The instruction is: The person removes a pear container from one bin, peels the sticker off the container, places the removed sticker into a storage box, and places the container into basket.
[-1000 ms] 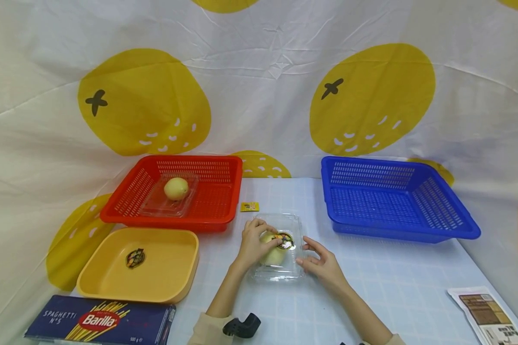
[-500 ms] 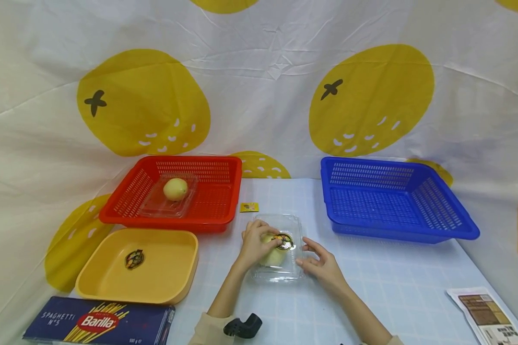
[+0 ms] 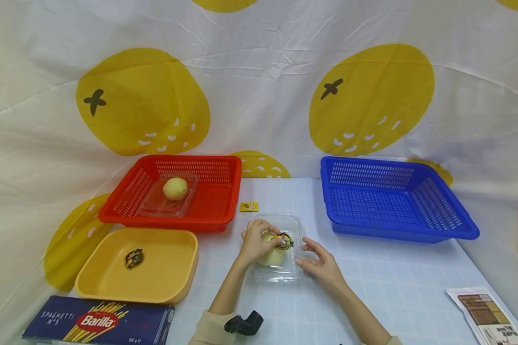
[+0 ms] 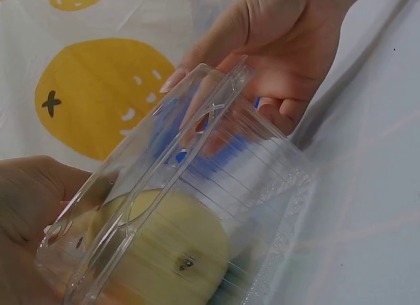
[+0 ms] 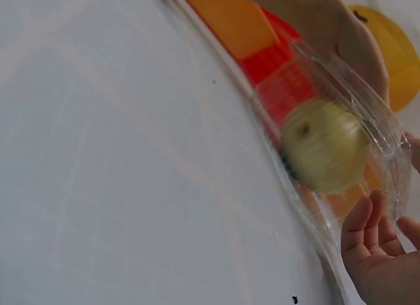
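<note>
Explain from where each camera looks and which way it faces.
Head: on the head, facing forward and down at the clear box; left hand, right hand, forearms show.
Left wrist: worn there, facing the box; both hands partly show.
Right wrist: worn there, facing box and red basket; both hands partly show.
Both wrist views share the box's fruit.

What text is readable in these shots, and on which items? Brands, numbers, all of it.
"Barilla": red oval on the blue spaghetti box; tiny lettering above it unreadable
"SPAGHETTI N°5": same box, left side
"500 g": same box, lower right
Too small or blurred to read: the round label on the clear container, the dark sticker in the orange tray, the yellow packet, the brown-and-white pouch
Wrist views: none
</note>
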Motion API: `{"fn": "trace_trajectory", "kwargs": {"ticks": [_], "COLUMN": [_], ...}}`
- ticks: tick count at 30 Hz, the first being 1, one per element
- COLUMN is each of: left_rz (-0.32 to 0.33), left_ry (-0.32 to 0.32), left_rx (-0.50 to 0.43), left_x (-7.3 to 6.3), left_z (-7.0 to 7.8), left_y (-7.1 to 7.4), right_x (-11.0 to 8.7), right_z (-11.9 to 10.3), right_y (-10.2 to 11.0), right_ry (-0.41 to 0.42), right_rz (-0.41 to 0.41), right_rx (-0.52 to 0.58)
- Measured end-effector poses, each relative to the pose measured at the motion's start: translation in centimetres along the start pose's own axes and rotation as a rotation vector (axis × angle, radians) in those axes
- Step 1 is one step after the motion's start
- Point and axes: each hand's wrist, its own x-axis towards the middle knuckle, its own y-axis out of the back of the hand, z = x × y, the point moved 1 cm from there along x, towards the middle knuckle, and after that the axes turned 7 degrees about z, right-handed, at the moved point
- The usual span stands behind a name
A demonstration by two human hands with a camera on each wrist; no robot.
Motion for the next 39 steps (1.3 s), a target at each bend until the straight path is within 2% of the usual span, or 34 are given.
{"fn": "trace_trajectory", "kwargs": {"ticks": [5, 9, 15, 19, 28, 39], "left_rz": [0.058, 0.085, 0.063, 0.04, 0.031, 0.0], "left_ry": [-0.018, -0.004, -0.011, -0.033, -0.033, -0.002], "left_rx": [0.044, 0.1, 0.198, 0.22, 0.149, -0.043], "left_x": [-0.04, 0.06, 0.46, 0.47, 0.33, 0.21], "left_z": [0.0, 0.17, 0.33, 0.46, 0.24, -0.35], "left_y": [-0.38, -0.57, -0.71, -0.74, -0.72, -0.41], "right_x": [-0.03, -0.05, 0.0, 0.07, 0.06, 0.05], "right_z": [-0.01, -0.07, -0.02, 0.06, -0.02, -0.03], "right_y": [-0.01, -0.07, -0.16, -0.08, -0.07, -0.1], "right_ry": [0.018, 0.016, -0.003, -0.003, -0.009, -0.007], "right_rz": [-0.003, -0.008, 0.0, -0.012, -0.019, -0.013], "right_rx": [0.013, 0.012, 0.012, 0.017, 0.003, 0.011]}}
